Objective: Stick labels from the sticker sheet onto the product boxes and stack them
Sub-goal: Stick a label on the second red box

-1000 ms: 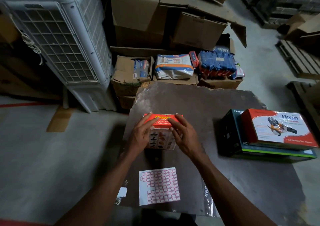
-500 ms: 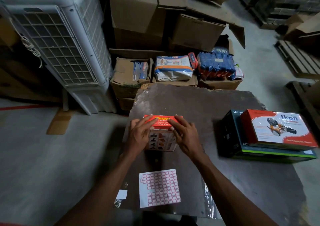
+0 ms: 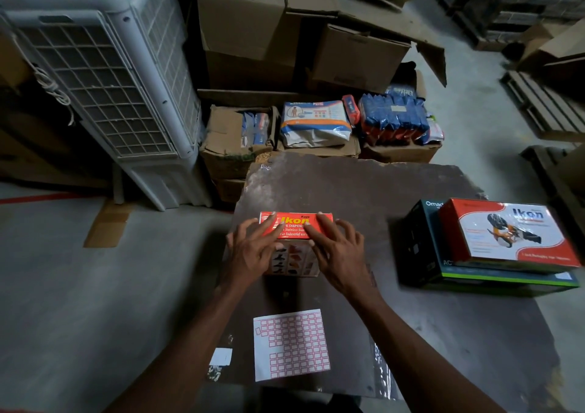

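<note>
A small red Ikon box stands on the brown table, its picture side facing me. My left hand rests on its top left part with fingers spread. My right hand lies on the top right part, fingers flat on the red face. Both hands press on the box. The white sticker sheet with red-framed labels lies flat near the table's front edge. At the right, a larger red and white Ikon box sits stacked on a black and green box.
A small white paper scrap lies left of the sheet. A white air cooler stands at the left. Cardboard cartons and packaged goods sit behind the table. Wooden pallets lie on the floor at the right.
Both hands have slid a little over the top of the small red box, fingers spreading flatter. The box stays in place.
</note>
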A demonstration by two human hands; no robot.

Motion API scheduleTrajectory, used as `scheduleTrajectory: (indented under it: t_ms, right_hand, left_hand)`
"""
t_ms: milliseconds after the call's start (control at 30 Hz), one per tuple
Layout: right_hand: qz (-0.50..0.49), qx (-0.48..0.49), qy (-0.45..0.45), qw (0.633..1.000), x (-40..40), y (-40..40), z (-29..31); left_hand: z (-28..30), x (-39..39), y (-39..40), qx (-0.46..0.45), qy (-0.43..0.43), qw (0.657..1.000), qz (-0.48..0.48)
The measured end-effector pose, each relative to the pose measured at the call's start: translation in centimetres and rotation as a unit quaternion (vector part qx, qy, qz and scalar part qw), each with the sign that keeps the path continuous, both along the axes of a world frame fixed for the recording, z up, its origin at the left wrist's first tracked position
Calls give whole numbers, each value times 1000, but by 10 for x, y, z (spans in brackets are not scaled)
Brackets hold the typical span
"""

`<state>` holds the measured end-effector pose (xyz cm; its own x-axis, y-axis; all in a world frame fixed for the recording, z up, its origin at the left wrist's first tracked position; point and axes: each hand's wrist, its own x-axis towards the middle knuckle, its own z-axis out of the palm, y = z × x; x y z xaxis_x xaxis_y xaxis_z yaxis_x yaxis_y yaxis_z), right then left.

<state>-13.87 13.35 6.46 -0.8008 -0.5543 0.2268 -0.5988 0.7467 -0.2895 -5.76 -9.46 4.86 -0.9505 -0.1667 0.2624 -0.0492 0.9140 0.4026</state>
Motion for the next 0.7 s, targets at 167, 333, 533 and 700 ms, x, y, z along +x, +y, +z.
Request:
scheduleTrajectory:
  t_ms: [167,333,533,700]
  right_hand:
    - [5,9,11,1000,7,2,-10]
    - [56,-25,41,997,1,-7,-4]
    - [59,-64,-13,996,-3,-13,-12]
    - [30,-112,11,993,11,-18,-9]
  left_hand:
    - [-1,-3,8,-53,-8,999,2]
    - [1,-8,13,-5,20,1000,24]
    - [8,-15,16,-10,0,1000,3]
    - [12,-21,20,28,-30,999,-27]
